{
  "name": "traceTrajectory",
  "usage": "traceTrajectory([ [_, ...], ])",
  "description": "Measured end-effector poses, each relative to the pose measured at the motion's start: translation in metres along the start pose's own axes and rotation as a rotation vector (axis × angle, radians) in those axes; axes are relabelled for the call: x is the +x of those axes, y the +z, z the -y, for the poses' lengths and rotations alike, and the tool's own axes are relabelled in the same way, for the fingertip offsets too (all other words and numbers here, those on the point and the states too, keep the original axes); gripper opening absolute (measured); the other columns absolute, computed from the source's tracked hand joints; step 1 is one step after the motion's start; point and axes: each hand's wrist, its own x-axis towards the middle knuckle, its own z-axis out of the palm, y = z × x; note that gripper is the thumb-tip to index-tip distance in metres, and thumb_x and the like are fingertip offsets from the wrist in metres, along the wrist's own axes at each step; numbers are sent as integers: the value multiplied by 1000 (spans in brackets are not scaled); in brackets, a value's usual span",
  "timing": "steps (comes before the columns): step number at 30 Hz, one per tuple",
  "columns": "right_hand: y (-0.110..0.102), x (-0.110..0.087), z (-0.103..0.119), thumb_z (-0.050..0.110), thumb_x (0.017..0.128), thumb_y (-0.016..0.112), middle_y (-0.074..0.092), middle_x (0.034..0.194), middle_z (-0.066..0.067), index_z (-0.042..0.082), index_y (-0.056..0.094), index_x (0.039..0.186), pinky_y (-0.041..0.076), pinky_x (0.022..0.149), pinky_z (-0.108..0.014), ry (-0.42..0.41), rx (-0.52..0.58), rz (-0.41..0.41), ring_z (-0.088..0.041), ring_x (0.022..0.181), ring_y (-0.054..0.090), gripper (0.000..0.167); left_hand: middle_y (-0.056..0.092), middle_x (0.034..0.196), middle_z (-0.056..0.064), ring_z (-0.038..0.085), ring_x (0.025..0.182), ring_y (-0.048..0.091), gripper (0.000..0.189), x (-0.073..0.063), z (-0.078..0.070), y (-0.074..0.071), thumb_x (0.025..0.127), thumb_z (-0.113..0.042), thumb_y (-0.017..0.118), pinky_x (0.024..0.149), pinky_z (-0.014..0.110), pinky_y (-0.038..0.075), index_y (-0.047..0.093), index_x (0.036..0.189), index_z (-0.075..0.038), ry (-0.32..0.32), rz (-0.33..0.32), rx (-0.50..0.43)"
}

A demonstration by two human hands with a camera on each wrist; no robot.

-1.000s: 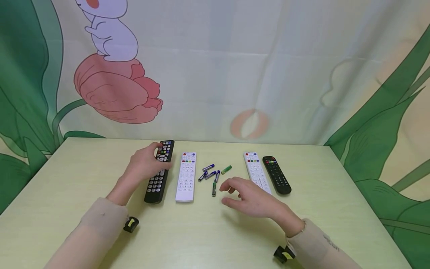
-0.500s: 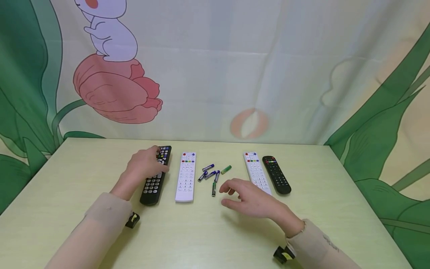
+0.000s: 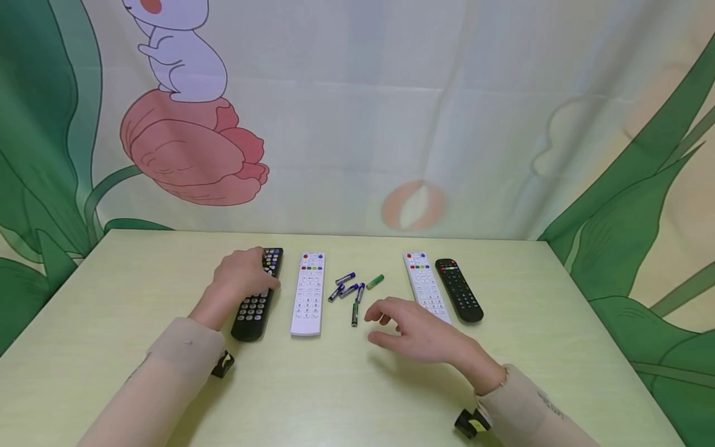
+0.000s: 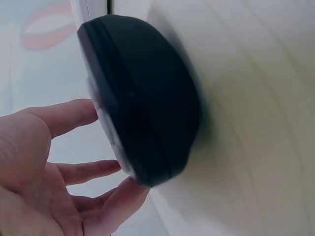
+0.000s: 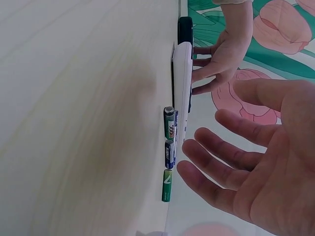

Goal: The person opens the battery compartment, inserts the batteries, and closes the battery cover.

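My left hand [image 3: 237,276] holds a long black remote control [image 3: 254,316] at the left of the table, its thumb lying across the button face and the other fingers at the far edge. In the left wrist view the remote's dark rounded end [image 4: 142,93] is close to the tabletop. My right hand [image 3: 416,329] hovers over the table with relaxed fingers, holding nothing. Nearest to it are several small batteries, among them a green one [image 3: 375,282] and a dark green-and-black one [image 3: 354,314]. The rest, such as this blue-ended battery [image 3: 345,279], lie loosely grouped.
A white remote control [image 3: 307,295] lies between the black one and the batteries. Right of the batteries are a second white remote [image 3: 426,285], partly hidden by my right hand, and a smaller black remote [image 3: 460,290]. A printed curtain [image 3: 335,124] hangs behind the table [image 3: 313,391].
My left hand has moved the black remote slightly left and lower in the head view, down toward the tabletop. The right hand has stayed in place.
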Motion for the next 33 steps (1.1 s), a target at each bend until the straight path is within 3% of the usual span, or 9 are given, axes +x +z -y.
traceTrajectory([
  [7,0,2,1,25,102,65,67,121,-6,7,65,124,53,90,-40,-10,-4,5,-23,110,61,28,60,117,29,38,96,59,77,0,0,3,88,-35,79,78,50,56,48,143,8,13,-18,43],
  [12,0,2,1,26,102,65,66,120,-6,6,65,123,53,89,-40,-16,0,10,-25,110,62,28,53,121,33,43,105,54,72,-4,-6,3,91,-37,75,84,56,54,51,139,10,32,-65,82],
  [18,0,3,4,25,102,65,66,120,-6,6,65,123,53,89,-39,-21,-2,14,-25,110,62,28,53,117,31,43,103,55,57,-7,-24,5,94,-35,71,86,57,53,60,127,11,129,-134,129],
  [24,-1,3,5,24,102,65,67,119,-7,6,65,122,53,89,-41,-29,-6,14,-26,110,62,27,57,111,24,32,92,54,49,-7,-44,11,96,-34,69,72,42,52,64,117,10,180,-45,114],
  [33,1,5,4,25,102,64,67,120,-8,5,65,123,53,93,-49,-37,16,36,-26,110,62,29,62,102,19,28,86,56,55,-4,-54,18,97,-42,69,71,37,50,67,113,11,166,26,67],
])
